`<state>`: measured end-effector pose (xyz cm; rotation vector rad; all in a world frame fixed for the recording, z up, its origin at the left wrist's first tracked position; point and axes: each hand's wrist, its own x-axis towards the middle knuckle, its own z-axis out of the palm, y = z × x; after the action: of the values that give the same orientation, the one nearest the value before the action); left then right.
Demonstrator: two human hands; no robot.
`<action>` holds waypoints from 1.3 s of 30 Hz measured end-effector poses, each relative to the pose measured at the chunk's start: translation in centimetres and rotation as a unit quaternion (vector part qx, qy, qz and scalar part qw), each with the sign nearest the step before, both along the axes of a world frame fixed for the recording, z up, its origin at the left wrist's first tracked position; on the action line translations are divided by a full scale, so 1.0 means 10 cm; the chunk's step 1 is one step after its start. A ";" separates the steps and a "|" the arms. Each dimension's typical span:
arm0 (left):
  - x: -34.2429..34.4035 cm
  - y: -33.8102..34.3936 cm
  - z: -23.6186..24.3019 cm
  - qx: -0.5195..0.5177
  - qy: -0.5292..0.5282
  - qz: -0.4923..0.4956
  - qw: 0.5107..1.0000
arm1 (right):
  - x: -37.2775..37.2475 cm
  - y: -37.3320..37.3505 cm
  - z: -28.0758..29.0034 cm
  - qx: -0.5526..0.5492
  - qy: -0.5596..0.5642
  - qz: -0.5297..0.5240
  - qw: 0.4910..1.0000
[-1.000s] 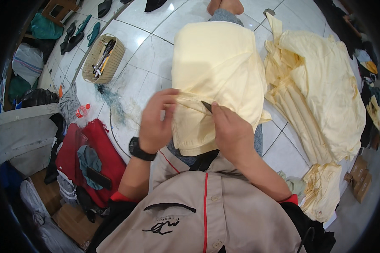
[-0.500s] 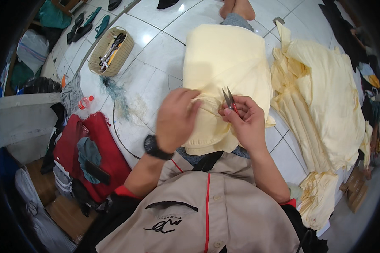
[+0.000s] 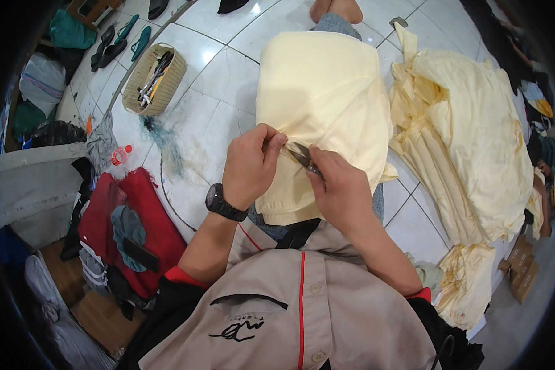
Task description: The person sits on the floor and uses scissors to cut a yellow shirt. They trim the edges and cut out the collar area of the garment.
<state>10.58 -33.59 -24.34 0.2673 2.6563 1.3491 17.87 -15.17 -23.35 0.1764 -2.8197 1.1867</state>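
A pale yellow fabric (image 3: 319, 80) lies over my lap and legs. My left hand (image 3: 251, 166), with a black watch at the wrist, pinches the fabric at a fold near its left middle. My right hand (image 3: 342, 191) grips small metal thread snips (image 3: 301, 157), their dark blades angled up-left against the fabric, just beside my left fingertips.
More yellow garments (image 3: 475, 148) are heaped at my right. At upper left stands a woven plastic basket (image 3: 154, 80) of tools, with sandals (image 3: 114, 46) beyond. A plastic bottle (image 3: 120, 154) and red cloth (image 3: 102, 216) lie at my left, near cardboard (image 3: 108, 320).
Half a second ago the snips pointed upward, lifted over the cloth; they now tilt down-left onto it. My left hand has shifted slightly left from there, and its fingers pinch the cloth.
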 end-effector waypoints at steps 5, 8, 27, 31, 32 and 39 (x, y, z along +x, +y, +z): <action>0.07 0.03 -0.08 0.037 0.053 0.012 0.998 | -0.03 -0.11 -0.01 0.114 0.050 0.028 0.992; 0.12 0.00 -0.13 0.055 0.071 0.014 0.996 | -0.05 -0.16 -0.02 0.160 0.084 0.038 0.983; 0.48 -0.76 0.16 -0.086 0.312 -0.049 0.945 | -0.53 0.42 0.32 -0.411 -0.096 -0.002 0.907; 0.74 0.33 0.23 -0.016 0.252 -0.347 0.903 | -0.60 0.57 0.46 -0.438 -0.088 -0.022 0.895; 0.77 0.51 0.13 -0.081 0.236 -0.404 0.880 | -0.55 0.63 0.43 -0.431 -0.096 -0.045 0.896; 0.75 0.82 -0.29 -0.087 0.186 -0.367 0.907 | 0.17 1.05 0.03 -0.417 -0.097 -0.203 0.881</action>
<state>18.13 -25.37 -27.20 1.4479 2.4701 0.8608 19.58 -4.63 -23.06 -0.5791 -2.0254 2.2021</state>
